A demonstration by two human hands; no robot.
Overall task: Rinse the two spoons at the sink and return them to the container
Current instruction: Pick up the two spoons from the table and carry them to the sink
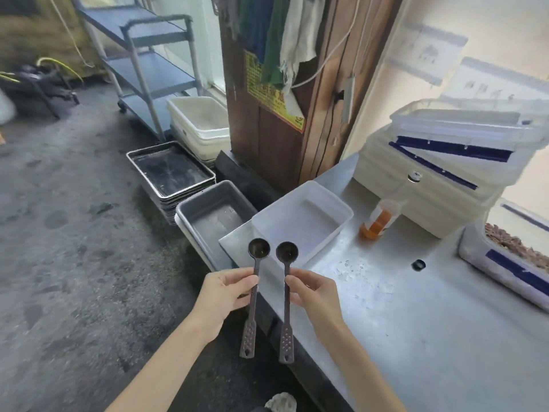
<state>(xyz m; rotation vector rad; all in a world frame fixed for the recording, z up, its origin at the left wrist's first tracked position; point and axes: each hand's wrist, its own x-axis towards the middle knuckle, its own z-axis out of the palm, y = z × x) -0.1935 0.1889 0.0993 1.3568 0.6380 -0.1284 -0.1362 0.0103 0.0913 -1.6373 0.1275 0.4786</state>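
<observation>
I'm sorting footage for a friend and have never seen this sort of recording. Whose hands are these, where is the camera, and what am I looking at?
There is no machine here: a person wears a wide-angle camera on the head, looking forward and down at their own bare hands. This is the only view. The left hand pinches one dark long-handled spoon, and the right hand pinches a second matching spoon; both are upright, bowls up, side by side. They are held over the edge of a steel counter. On the counter sit an empty translucent plastic container, a bottle of orange liquid, stacked lidded bins and a small black cap. No sink shows.
</observation>
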